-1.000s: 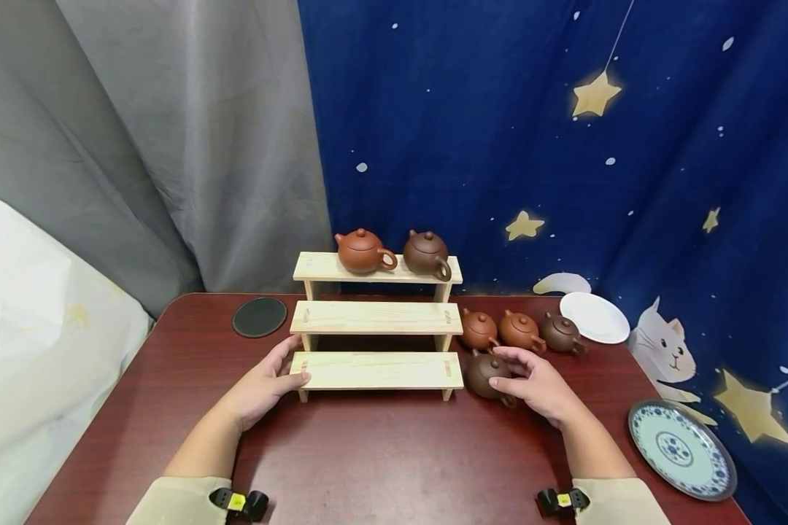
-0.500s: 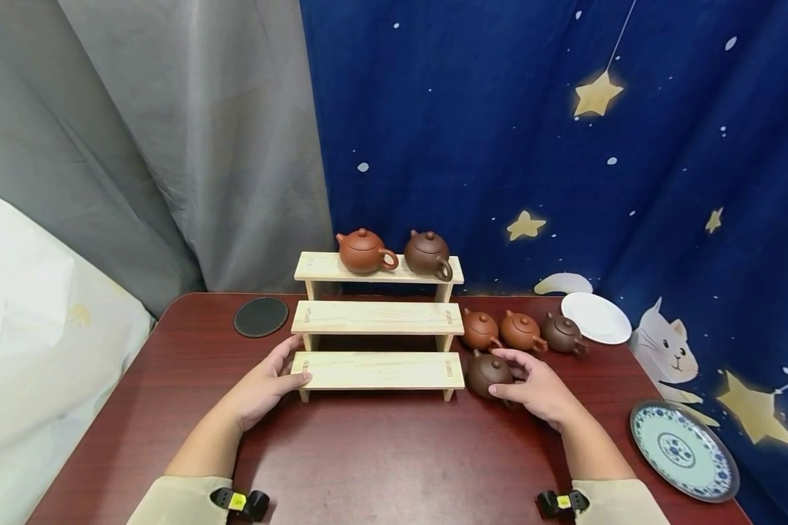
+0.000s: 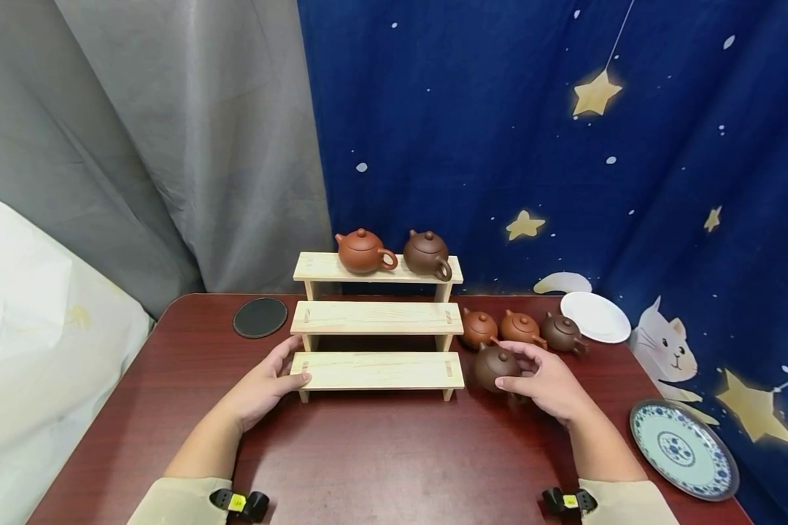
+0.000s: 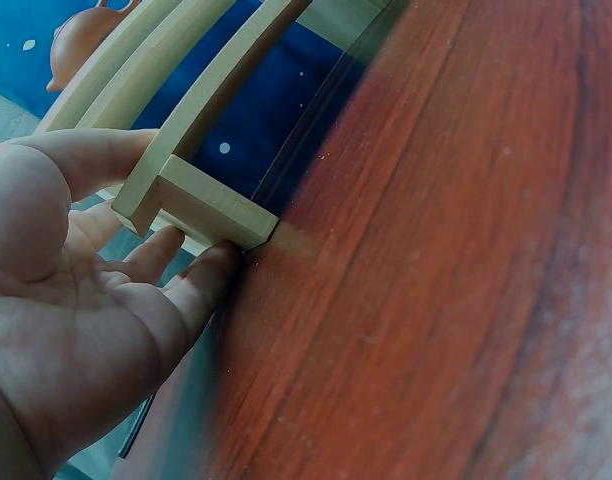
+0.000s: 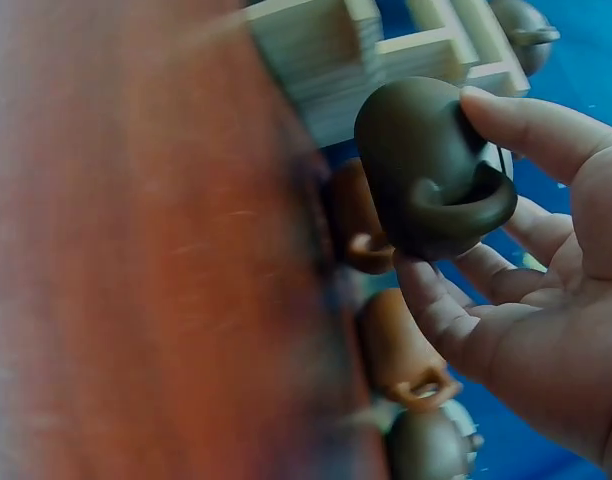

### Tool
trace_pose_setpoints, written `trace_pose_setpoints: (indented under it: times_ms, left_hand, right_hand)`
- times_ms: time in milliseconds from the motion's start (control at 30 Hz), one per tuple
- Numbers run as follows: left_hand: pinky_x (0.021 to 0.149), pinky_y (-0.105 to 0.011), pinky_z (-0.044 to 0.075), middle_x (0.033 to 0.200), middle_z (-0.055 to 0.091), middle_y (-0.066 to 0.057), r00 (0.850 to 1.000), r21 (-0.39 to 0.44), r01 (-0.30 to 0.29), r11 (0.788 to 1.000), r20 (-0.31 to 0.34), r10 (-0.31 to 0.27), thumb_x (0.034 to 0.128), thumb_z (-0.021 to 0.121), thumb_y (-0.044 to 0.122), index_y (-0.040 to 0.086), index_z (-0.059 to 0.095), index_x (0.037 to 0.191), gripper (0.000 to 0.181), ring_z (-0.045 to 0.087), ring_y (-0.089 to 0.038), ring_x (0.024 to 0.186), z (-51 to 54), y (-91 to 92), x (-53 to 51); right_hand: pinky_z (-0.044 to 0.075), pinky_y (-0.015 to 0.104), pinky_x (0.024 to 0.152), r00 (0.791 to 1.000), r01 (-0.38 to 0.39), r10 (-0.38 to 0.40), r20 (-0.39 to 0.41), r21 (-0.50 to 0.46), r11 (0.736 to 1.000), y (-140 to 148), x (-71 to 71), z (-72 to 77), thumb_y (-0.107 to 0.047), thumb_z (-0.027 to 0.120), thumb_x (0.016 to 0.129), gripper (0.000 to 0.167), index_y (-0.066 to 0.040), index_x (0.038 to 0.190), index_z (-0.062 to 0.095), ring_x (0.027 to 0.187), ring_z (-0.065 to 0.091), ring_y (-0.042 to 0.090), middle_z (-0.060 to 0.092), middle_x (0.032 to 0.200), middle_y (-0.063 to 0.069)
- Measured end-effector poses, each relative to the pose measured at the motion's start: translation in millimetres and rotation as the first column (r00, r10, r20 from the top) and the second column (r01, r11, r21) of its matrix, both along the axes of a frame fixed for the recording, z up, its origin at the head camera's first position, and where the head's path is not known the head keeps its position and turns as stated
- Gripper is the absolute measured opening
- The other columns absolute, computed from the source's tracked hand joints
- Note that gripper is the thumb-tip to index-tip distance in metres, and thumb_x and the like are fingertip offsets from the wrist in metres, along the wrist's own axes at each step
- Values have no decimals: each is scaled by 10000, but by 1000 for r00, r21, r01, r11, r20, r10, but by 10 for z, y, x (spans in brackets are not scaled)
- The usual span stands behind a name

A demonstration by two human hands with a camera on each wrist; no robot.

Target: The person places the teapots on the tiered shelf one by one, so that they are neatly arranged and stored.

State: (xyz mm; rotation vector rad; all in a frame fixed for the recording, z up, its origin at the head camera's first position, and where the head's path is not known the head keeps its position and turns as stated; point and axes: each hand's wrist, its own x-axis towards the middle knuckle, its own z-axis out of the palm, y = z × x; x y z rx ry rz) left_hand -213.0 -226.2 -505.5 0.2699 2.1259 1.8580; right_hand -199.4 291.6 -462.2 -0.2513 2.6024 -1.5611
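Note:
A dark brown teapot [image 3: 495, 368] is gripped by my right hand [image 3: 543, 380] just right of the lowest step; in the right wrist view thumb and fingers span the teapot [image 5: 426, 160], handle toward the palm. My left hand [image 3: 267, 386] grips the left end of the three-step wooden stand [image 3: 377, 370], thumb on top of the lowest step; the left wrist view shows fingers of the hand [image 4: 96, 290] against its side leg [image 4: 211, 200]. On the top step sit a reddish teapot [image 3: 361, 251] and a dark brown teapot [image 3: 425, 254].
Two reddish-brown teapots [image 3: 479, 330] [image 3: 521, 330] and a small dark one [image 3: 561, 332] stand right of the stand, behind the right hand. A white plate [image 3: 595, 317] lies at the back right, a patterned plate [image 3: 683, 450] at the right edge, a black round mat [image 3: 260, 318] at left.
My right hand has shifted slightly right and back with the dark teapot in its grip, and the teapot looks a little raised. The left hand and the stand have stayed put.

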Motion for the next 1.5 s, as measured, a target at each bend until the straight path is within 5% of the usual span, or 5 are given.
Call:
trace_pose_setpoints:
  times_ms: [533,733,1067,1500]
  left_hand:
    - [990,-137,504,1748,242,-224,1000,0,-2,1000,3,2,1027,710,133,90,125,1712,902,326,-386,1563,3,0,4]
    - [991,-139,506,1744,246,-232,1000,-2,0,1000,-2,0,1027,710,129,89,124,1713,903,326,-386,1563,9,8,11]
    - [992,-145,510,1730,281,-227,1000,-10,-7,1000,5,7,1027,713,142,104,114,1719,916,348,-374,1559,-5,0,9]
    - [990,-127,498,1736,273,-235,1000,-22,-11,1000,6,11,1025,711,143,87,114,1717,916,335,-372,1568,25,20,18]
  right_hand:
    - [507,130,1004,989,-97,88,-123,-66,993,-319,35,517,-117,865,902,650,-76,1494,599,1221,638,25,593,1520,148]
    - [510,153,1031,974,-173,162,-158,-59,983,-667,-27,699,-133,893,876,674,-121,1491,617,1241,640,126,650,1481,73]
    - [571,324,1005,959,-258,251,-128,-43,965,-1275,-335,886,-191,903,868,687,-184,1500,632,1223,699,232,728,1362,66]
    - [591,269,908,951,-308,303,-60,-112,945,-1946,-674,918,-146,878,882,696,-127,1521,603,1204,691,189,695,1418,75]
